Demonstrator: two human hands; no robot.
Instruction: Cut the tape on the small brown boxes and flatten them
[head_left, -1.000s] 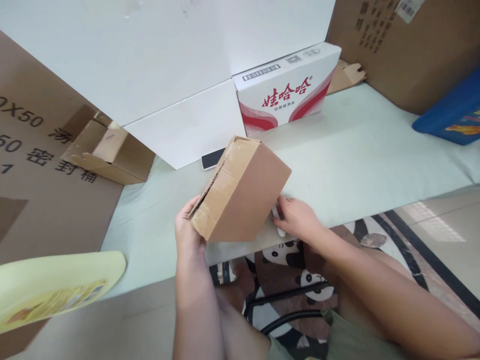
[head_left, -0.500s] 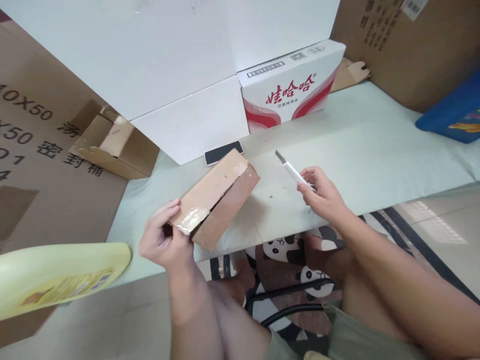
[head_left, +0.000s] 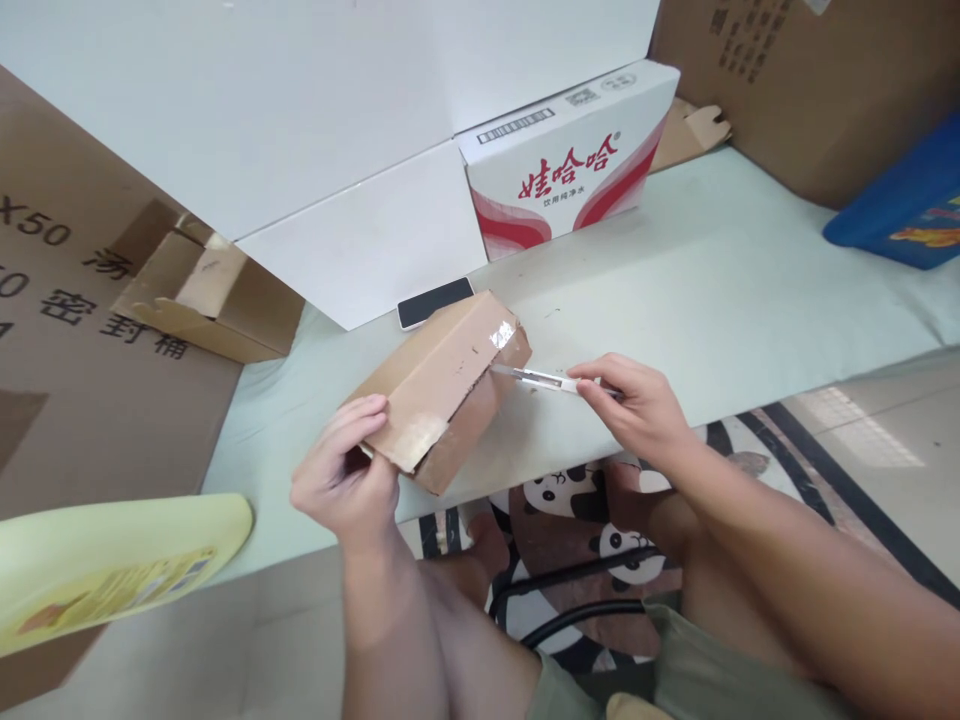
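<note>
Both hands are busy and a little way apart: the left hand (head_left: 345, 470) is closed on one end of the small brown box (head_left: 427, 385), and the right hand (head_left: 637, 410) is closed on the cutter (head_left: 553, 382). Left fingers press on top with the thumb low down, maybe so the box won't slip. It sits tilted over the table (head_left: 750, 270), and I can't tell if its bottom touches. A long dark gap runs by its edge, turned up to the right, so the blade can get at it easily. The tip looks to be right at that gap, near some shiny tape (head_left: 502, 333). Holding the cutter by its back part puts the right fingers away from the sharp end. Just behind the box lies a phone (head_left: 435, 302), flat, perhaps put there to be out of the way. Farther back, a red and white box (head_left: 570, 180) stands beside a big white box (head_left: 360, 240).
</note>
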